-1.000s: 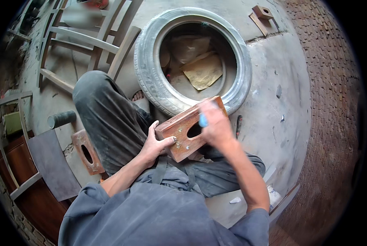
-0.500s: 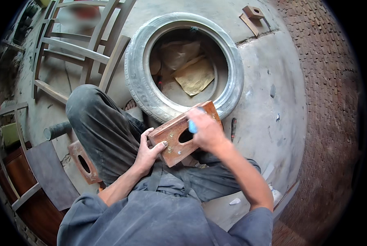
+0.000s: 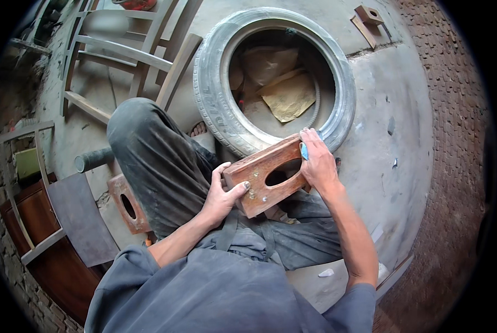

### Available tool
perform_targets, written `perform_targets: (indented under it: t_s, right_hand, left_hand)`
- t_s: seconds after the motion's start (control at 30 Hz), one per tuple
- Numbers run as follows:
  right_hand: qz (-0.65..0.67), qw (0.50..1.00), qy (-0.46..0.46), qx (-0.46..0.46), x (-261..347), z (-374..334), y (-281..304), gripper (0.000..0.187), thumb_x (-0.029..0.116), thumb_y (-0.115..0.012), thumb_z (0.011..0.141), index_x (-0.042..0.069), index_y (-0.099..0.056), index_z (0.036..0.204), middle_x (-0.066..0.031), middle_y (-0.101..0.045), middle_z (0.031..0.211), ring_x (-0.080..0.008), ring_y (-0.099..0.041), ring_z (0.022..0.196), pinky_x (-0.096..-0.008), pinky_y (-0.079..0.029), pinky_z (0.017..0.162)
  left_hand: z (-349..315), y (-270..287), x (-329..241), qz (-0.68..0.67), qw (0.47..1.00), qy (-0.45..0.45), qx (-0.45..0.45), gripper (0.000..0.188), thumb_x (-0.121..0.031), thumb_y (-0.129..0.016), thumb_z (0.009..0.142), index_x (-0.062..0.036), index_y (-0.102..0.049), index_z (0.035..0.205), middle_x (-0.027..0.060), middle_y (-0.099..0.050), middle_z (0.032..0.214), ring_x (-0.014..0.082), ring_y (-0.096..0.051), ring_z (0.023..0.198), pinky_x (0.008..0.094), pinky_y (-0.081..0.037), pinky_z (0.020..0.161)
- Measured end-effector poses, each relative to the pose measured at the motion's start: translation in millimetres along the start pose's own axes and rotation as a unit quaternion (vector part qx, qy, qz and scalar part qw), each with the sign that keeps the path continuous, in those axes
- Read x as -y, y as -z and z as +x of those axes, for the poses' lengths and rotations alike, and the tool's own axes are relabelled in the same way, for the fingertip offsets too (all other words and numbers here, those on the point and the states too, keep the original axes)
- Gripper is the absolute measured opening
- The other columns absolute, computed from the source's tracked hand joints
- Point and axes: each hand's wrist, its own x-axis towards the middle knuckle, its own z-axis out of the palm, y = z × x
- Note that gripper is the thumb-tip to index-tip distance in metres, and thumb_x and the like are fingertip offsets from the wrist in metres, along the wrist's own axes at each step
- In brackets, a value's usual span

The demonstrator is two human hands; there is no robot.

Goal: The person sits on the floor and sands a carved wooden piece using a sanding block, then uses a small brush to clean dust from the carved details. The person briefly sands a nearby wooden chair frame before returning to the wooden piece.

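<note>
A reddish-brown wooden box [image 3: 255,178] with an oval hole in its face is held tilted above my lap. My left hand [image 3: 223,198] grips its left end, thumb on the face beside several pale spots, fingers behind. At the box's right end is my right hand [image 3: 320,165], its fingers closed on a small blue piece [image 3: 304,150] pressed against the wood by the edge. Most of that piece is hidden under the fingers, so I cannot tell its kind.
Beyond the box lies a tyre [image 3: 218,114] with yellowish paper [image 3: 290,99] inside. A wooden chair frame [image 3: 123,51] lies at the far left. Beside my left knee are another holed wooden box [image 3: 139,217], a dark tube [image 3: 94,159] and a grey board [image 3: 81,219]. A smaller box [image 3: 366,15] stands far right.
My right hand has moved from over the hole to the box's right end with the blue piece. The box has turned slightly, and the whole view has shifted.
</note>
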Motion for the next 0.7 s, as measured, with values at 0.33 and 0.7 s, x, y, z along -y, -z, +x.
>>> perform_targets:
  t_s: [0.33, 0.7]
  right_hand:
    - [0.043, 0.996, 0.072, 0.020, 46.8, -4.3, -7.3, 0.060, -0.003, -0.069, 0.078, -0.003, -0.065, 0.138, -0.0253, -0.068, 0.140, -0.0407, -0.063, 0.136, -0.0475, -0.048, 0.120]
    - [0.182, 0.914, -0.353, -0.085, -27.6, -25.3, -21.0, 0.039, 0.030, -0.052, 0.110, -0.001, -0.071, 0.126, -0.0343, -0.072, 0.110, -0.0548, -0.068, 0.110, -0.0528, -0.054, 0.093]
  left_hand:
    - [-1.5, 0.6, -3.3, 0.002, 1.000, -0.021, -0.014, 0.089, -0.028, -0.085, 0.095, -0.0075, -0.029, 0.162, 0.0183, -0.055, 0.144, 0.0271, -0.056, 0.134, 0.0422, -0.049, 0.113]
    - [-5.4, 7.8, -5.2, 0.090, 0.995, 0.027, 0.021, 0.098, -0.027, -0.089, 0.088, 0.0006, -0.028, 0.159, 0.0199, -0.052, 0.146, 0.0265, -0.052, 0.139, 0.0395, -0.046, 0.116]
